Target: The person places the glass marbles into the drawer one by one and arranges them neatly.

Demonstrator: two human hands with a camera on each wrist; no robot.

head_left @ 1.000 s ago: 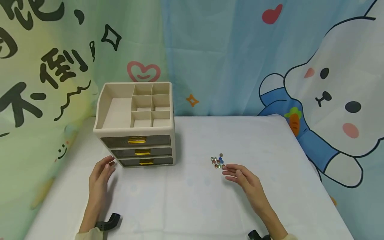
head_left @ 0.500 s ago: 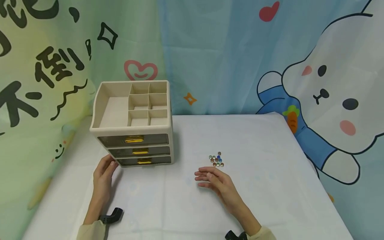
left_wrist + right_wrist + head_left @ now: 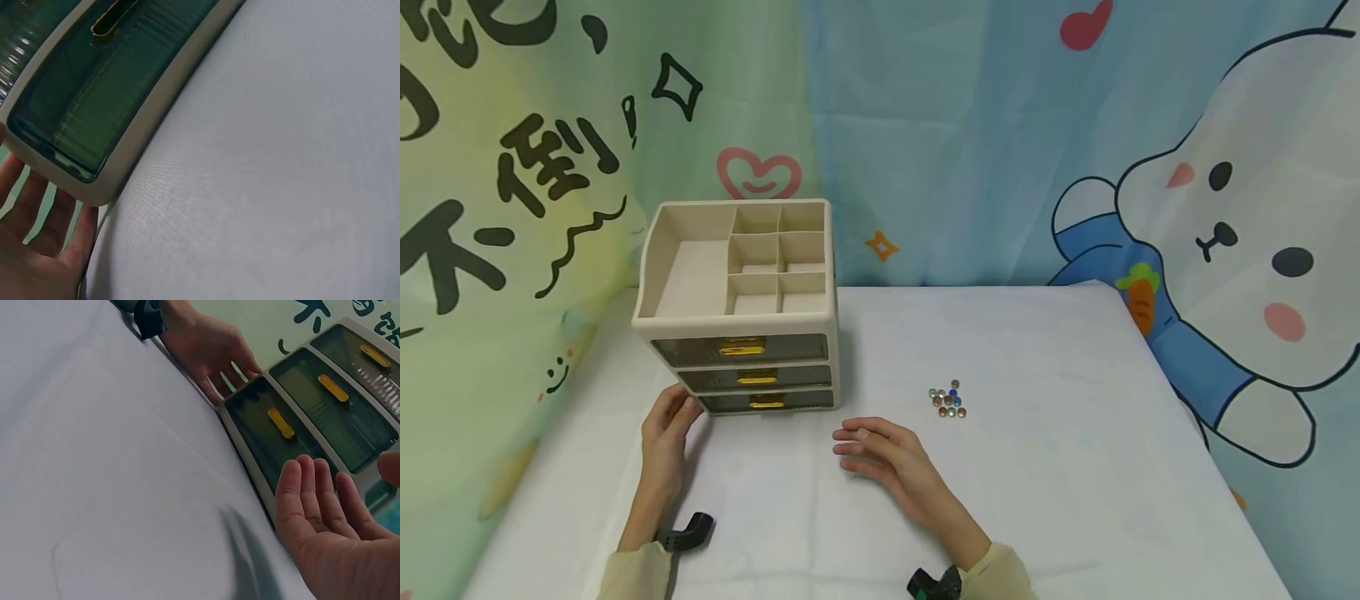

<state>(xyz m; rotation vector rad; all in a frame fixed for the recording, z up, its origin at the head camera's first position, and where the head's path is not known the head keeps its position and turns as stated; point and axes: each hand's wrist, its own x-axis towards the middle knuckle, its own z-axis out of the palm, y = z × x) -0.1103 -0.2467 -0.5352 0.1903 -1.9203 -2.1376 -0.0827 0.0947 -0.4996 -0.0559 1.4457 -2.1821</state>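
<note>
A cream desktop organizer [image 3: 700, 283] stands at the left of the white table, with an open-topped compartment tray above three dark see-through drawers with gold handles. At its lower left corner is my left hand [image 3: 664, 433], its extended fingers [image 3: 59, 219] touching the side in the left wrist view. My right hand [image 3: 895, 471] hovers in front of the organizer's right corner, fingers relaxed and holding nothing. In the right wrist view its fingers [image 3: 312, 494] point up near the drawers. Several small round glass beads [image 3: 947, 400], blue, clear and brownish, lie clustered beyond the right hand.
A white cloth covers the table [image 3: 1075, 500]. Behind it hangs a printed curtain [image 3: 925, 150] with a cartoon rabbit, hearts and lettering. Each wrist carries a black camera mount [image 3: 687, 532].
My right hand has moved left, away from the beads and toward the organizer. My left hand has shifted slightly right and closer in against the organizer's lower left corner.
</note>
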